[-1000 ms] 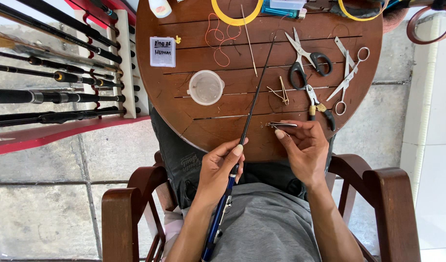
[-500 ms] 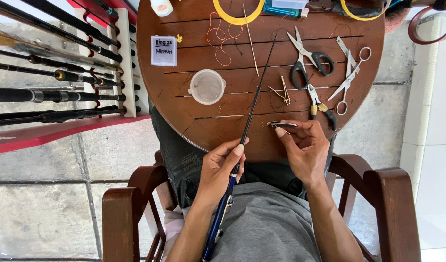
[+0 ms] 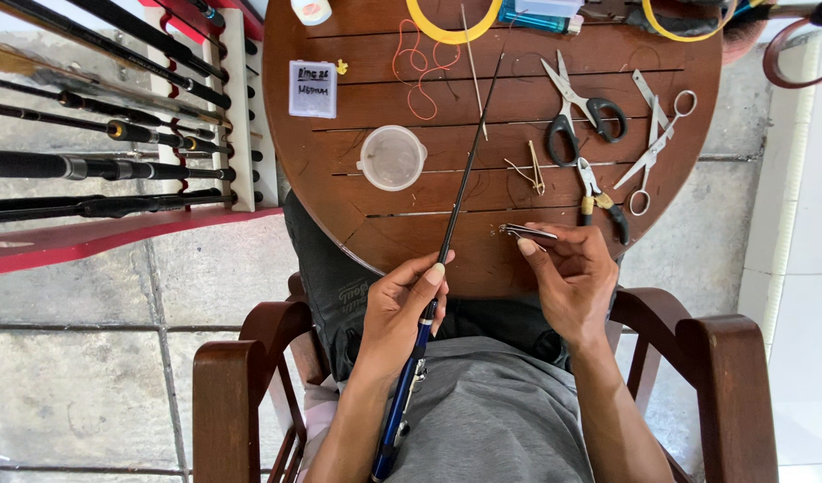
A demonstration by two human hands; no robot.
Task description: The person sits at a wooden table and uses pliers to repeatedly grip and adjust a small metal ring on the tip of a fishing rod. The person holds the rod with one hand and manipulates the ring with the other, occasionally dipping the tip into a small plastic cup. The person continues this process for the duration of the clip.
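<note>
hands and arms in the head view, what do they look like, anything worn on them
Both forearms are bare, with no sleeves reaching them in view. The left hand and right hand wear no gloves; no rings, watch or wristbands show. Fingernails are short and unpainted. A grey shirt covers the torso.

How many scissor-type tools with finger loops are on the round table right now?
2: black-handled scissors right of the rod, and slim metal scissors nearer the table's right edge. More could sit beyond the top of the frame.
</note>
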